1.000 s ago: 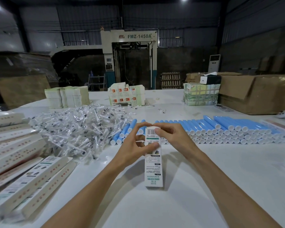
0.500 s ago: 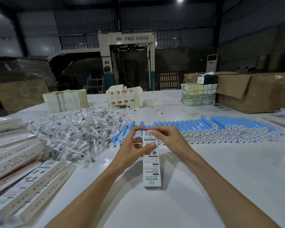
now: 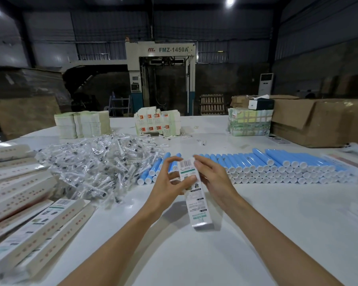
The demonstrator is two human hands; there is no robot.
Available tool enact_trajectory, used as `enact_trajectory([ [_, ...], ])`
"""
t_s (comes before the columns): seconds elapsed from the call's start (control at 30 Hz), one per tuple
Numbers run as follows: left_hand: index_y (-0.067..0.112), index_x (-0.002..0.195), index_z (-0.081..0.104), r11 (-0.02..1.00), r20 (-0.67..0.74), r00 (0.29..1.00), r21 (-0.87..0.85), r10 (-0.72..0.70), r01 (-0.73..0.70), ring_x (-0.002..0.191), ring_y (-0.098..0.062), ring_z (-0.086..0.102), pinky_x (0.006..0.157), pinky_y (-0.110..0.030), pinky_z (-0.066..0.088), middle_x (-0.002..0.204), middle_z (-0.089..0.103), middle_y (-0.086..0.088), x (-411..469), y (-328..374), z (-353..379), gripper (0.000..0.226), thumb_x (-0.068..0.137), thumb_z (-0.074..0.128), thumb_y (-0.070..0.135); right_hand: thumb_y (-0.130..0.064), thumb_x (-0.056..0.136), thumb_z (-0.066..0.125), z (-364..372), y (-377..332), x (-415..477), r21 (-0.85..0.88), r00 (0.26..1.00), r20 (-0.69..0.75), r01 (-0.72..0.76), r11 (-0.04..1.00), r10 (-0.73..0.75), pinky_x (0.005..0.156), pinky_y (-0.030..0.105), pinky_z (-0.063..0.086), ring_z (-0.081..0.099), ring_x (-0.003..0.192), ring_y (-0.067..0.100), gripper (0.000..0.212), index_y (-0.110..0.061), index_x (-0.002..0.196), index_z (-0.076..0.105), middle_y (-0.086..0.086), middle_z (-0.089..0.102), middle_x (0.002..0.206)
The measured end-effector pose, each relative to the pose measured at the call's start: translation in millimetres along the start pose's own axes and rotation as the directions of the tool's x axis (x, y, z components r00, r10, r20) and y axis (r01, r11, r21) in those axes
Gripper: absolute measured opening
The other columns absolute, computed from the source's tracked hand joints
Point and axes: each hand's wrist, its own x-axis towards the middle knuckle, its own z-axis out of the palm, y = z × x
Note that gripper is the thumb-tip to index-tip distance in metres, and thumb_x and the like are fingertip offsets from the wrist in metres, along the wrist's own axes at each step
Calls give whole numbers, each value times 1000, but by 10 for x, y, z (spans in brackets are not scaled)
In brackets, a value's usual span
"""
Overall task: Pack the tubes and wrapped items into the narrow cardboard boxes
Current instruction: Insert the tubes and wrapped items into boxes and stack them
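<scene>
My left hand (image 3: 170, 183) grips the narrow box (image 3: 196, 203) near its upper end. The thumb lies flat across the printed front, and the other fingers (image 3: 170, 161) curl in a loose arc round the left edge. My right hand (image 3: 214, 178) holds the same end from the other side, fingers only slightly bent along the right edge and top corner beside the barcode. The box is slim white printed card with sharp folds. It leans a little, its lower end down by the table (image 3: 267, 234); I cannot tell whether it touches.

Just beyond my hands the blue tubes (image 3: 277, 165) lie stacked in a long row, smooth cylinders with white round caps facing me. To their left is a crinkly heap of wrapped items (image 3: 95, 162) in clear glossy film. At far left, flat boxes (image 3: 19, 190) of pale card overlap in slanting stacks on the smooth white table.
</scene>
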Motion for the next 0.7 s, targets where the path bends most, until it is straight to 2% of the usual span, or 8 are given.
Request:
enact_trajectory([
  [0.07, 42, 131, 48, 999, -54, 999, -53, -6, 3, 95, -24, 79, 76, -34, 65, 110, 81, -3, 10, -13, 7, 57, 91, 87, 29, -55, 93, 72, 5, 27, -16, 46, 989, 41, -142, 989, 141, 83, 37, 61, 72, 107, 25, 51, -25, 135, 67, 9, 75, 122],
  [0.17, 40, 129, 47, 990, -137, 991, -137, -2, -17, 96, -24, 79, 76, -32, 65, 109, 80, -4, 11, -30, -6, 53, 94, 83, 24, -74, 92, 62, -53, 98, -54, -85, 944, 175, -270, 959, 281, 92, 45, 59, 72, 104, 32, 62, -26, 130, 72, 15, 75, 119],
  [0.27, 40, 127, 45, 989, -161, 987, -142, 17, -41, 93, -23, 79, 74, -28, 63, 105, 81, -10, -8, -32, -33, 50, 97, 79, 21, -72, 96, 58, -72, 176, -115, 4, 888, 313, -354, 935, 335, 89, 49, 59, 70, 106, 39, 64, -25, 140, 65, 20, 70, 126],
  [0.33, 41, 128, 43, 994, -132, 990, -91, 52, -65, 90, -21, 79, 71, -25, 62, 103, 81, -8, 0, -36, -3, 50, 96, 79, 27, -70, 97, 58, -97, 137, -152, -19, 893, 302, -344, 939, 333, 84, 51, 59, 69, 102, 37, 63, -25, 140, 64, 19, 70, 124],
  [0.43, 43, 134, 42, 995, -93, 991, 26, 97, -95, 102, -8, 76, 77, -14, 57, 108, 79, 1, 7, -71, 18, 56, 90, 76, 40, -68, 95, 63, -183, 18, -253, -148, 938, 172, -279, 949, 302, 74, 46, 61, 72, 91, 34, 56, -24, 129, 71, 15, 74, 114],
  [0.5, 45, 140, 40, 987, -27, 994, 126, 108, -103, 112, 2, 68, 84, -13, 54, 121, 71, 4, 2, -116, 28, 57, 93, 73, 43, -61, 98, 63, -360, -136, -401, -289, 979, 30, -186, 939, 203, 70, 37, 60, 73, 83, 25, 46, -25, 125, 73, 3, 77, 107],
  [0.6, 45, 143, 42, 934, 85, 983, 308, 161, -180, 122, -4, 64, 98, -31, 51, 131, 65, 9, -42, -210, 19, 54, 99, 73, 44, -52, 99, 65, -847, -430, -687, -501, 988, -154, -103, 859, 28, 75, 24, 53, 67, 88, 11, 38, -27, 126, 72, -6, 74, 107],
  [0.7, 38, 139, 50, 802, 179, 950, 508, 257, -313, 123, -7, 60, 104, -46, 51, 126, 66, 12, -68, -263, 53, 49, 99, 74, 22, -51, 98, 68, -1516, -786, -968, -678, 936, -332, -148, 720, -120, 75, 26, 49, 62, 84, 10, 31, -33, 123, 71, -7, 68, 98],
])
